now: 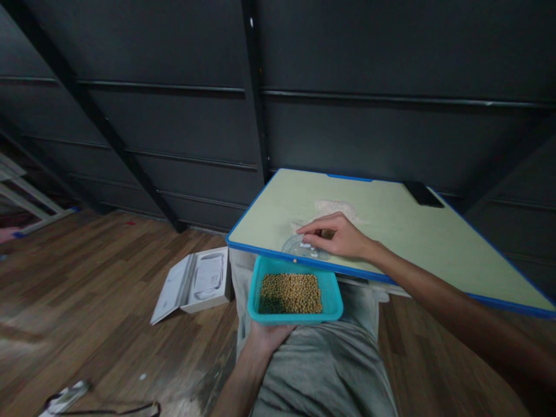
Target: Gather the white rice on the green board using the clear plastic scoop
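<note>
My left hand point(270, 336) holds a teal plastic basket point(332, 298) from below, its fingers hidden under it. Round tan dried beans point(291, 292) cover the basket's bottom. It sits above my lap, against the front edge of a pale yellow-green folding table point(417, 243) with blue trim. Over the tabletop, my right hand point(339, 234) has thumb and fingertips drawn together in a pinch; what they hold, if anything, is too small to make out. Beneath its fingers lies a grey rounded patch point(290, 246) with small white bits. A single bean point(295, 260) rests on the table's blue edge.
A black phone point(423, 194) lies at the table's far right. Behind stands a dark panelled wall point(195, 127). An opened white box point(208, 278) sits on the wooden floor at left, and a dark cord point(108, 412) lies near the lower left.
</note>
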`<state>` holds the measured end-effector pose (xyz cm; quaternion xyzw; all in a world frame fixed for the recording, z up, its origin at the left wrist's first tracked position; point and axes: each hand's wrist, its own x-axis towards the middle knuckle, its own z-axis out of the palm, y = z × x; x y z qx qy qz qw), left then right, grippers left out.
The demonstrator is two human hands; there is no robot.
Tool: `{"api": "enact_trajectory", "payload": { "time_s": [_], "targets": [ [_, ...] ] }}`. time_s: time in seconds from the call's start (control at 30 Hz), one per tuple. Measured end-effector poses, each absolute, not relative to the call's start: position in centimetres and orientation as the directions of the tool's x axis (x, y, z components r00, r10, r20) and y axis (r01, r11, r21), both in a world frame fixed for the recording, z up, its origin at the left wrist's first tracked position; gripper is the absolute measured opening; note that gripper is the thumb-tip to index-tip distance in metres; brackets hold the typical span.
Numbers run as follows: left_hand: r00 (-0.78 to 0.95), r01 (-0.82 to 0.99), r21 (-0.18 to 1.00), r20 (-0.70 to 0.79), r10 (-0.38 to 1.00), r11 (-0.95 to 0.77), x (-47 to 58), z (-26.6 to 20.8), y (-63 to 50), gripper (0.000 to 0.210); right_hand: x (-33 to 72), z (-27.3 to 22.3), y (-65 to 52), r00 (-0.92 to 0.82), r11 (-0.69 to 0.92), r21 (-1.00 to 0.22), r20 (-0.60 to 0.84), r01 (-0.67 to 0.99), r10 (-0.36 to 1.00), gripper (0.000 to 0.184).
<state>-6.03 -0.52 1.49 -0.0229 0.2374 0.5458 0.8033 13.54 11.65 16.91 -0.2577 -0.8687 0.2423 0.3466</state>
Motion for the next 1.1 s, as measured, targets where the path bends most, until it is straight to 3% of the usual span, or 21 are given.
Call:
{"api": "enact_trajectory", "payload": {
  "time_s": [0.3,0.57,0.77,0.97,1.1],
  "targets": [
    [0.28,-0.891,0.216,-0.431,0.858,0.399,-6.6,0.4,-0.8,0.063,14.1,16.6,12.7,-0.58,0.734,-0.591,0.486,0.333,0.654,0.025],
    [0.278,-0.897,0.191,-0.454,0.847,0.398,-6.5,0.8,-0.7,0.055,14.5,16.5,13.9,-0.531,0.782,-0.367,0.582,0.505,0.616,0.024],
    [0.258,-0.897,0.202,-0.482,0.837,0.393,-6.5,1.1,-0.7,0.055,14.9,16.7,14.4,-0.477,0.727,-0.327,0.583,0.604,0.658,0.024],
    [0.329,-0.884,0.204,-0.368,0.87,0.42,-6.7,-0.1,-0.5,0.044,15.2,16.9,14.7,-0.4,0.657,-0.339,0.58,0.673,0.709,0.025],
    [0.414,-0.873,0.197,-0.186,0.891,0.447,-6.9,-0.9,-0.4,0.04,15.4,17.2,14.9,-0.34,0.639,-0.361,0.616,0.68,0.711,0.026]
  ]
}}
